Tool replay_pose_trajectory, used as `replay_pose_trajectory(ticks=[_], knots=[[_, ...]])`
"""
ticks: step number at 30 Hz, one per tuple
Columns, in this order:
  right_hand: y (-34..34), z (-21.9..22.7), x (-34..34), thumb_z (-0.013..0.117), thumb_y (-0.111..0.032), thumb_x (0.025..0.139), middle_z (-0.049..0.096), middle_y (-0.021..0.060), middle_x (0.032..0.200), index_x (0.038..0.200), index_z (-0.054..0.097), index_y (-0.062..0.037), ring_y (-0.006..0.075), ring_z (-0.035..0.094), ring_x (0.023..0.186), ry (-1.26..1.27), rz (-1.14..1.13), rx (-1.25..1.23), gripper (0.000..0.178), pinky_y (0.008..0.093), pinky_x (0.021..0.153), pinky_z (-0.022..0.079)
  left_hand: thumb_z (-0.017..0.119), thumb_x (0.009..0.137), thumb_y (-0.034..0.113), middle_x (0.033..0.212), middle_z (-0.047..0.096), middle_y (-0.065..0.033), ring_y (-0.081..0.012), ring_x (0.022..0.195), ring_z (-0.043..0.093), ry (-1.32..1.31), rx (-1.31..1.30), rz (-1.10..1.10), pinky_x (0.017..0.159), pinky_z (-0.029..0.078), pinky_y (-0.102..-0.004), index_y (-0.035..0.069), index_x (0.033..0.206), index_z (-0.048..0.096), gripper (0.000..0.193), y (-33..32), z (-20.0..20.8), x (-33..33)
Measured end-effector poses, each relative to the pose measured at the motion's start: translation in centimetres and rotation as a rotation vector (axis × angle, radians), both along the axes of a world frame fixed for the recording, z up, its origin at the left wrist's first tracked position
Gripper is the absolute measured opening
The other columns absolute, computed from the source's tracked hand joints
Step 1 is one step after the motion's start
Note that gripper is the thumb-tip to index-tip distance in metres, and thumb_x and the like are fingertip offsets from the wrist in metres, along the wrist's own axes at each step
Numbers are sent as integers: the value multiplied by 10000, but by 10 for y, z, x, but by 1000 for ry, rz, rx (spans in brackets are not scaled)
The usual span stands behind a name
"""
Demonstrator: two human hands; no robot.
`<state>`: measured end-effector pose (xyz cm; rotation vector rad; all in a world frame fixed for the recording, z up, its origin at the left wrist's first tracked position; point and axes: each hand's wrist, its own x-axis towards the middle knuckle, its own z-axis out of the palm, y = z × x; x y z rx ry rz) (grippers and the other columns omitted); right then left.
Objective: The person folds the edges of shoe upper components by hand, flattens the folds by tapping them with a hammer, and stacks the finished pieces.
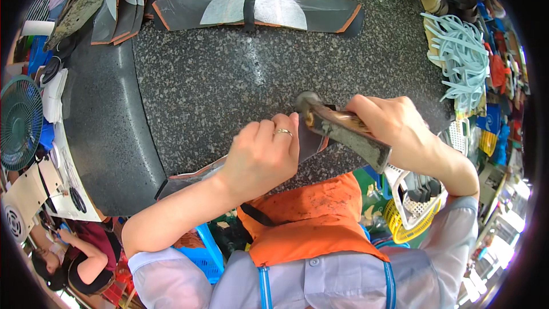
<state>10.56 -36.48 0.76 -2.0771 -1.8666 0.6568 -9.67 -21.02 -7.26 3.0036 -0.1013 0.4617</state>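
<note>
My right hand (394, 129) grips a hammer (351, 137) by its wooden handle; the metal head is held above the near edge of the granite-topped table. Under it lies a long dark panel with orange edges (309, 143), partly hidden by the hammer and my hands. My left hand (260, 149), with a ring on one finger, is closed on this panel close to the hammer head; its fingertips are mostly hidden. A similar dark panel with a pale half-round patch and a short black strap (254, 8) lies at the table's far side.
Several more dark panels (123, 11) are piled at the far left. Light-blue strips (457, 51) lie in a tangle at the right edge. The speckled stone top (200, 80) spreads between. Beside me are a yellow basket (400, 223) and a fan (22, 123). A co-worker (86, 252) sits at lower left.
</note>
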Motion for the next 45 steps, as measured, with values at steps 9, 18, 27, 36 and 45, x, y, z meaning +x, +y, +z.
replay_pose_trajectory(ticks=[9, 18, 27, 36, 45], knots=[[6, -9, -8, 743, -175, 829, 614, 111, 692, 943, 503, -43, 344, 666, 673, -24, 13, -48, 296, 455, 568, 513, 734, 765, -9, 842, 653, -80, -255, 676, 644, -62, -324, 22, 574, 510, -365, 19, 953, 716, 191, 8, 3, -10], [9, -13, -25, 679, -142, 865, 636, 139, 713, 960, 520, -47, 356, 668, 662, 49, -50, -31, 209, 465, 572, 520, 725, 767, 31, 857, 641, -71, -221, 671, 605, -82, -395, 54, 558, 447, -361, 26, 876, 700, 111, 6, -3, -39], [12, -19, -32, 705, -212, 900, 620, 133, 693, 980, 518, -49, 381, 641, 624, 36, -34, -19, 260, 472, 548, 509, 735, 763, 1, 875, 635, -84, -223, 662, 597, 0, -626, 186, 578, 467, -361, 11, 980, 729, 217, 6, 3, -53], [-5, 5, -12, 707, -119, 940, 636, 142, 735, 987, 615, 4, 289, 639, 615, 23, -340, 103, 161, 351, 586, 479, 680, 861, 59, 829, 622, -103, -310, 736, 660, -130, -615, 94, 652, 524, -410, 43, 964, 709, 108, 14, -15, 27], [-16, -16, 20, 699, -149, 906, 639, 168, 750, 985, 572, -41, 393, 654, 691, 22, -293, 48, 184, 446, 598, 491, 713, 813, 43, 819, 621, -98, -251, 675, 619, -97, -330, -46, 571, 467, -381, -1, 973, 728, 167, 16, -3, 27]])
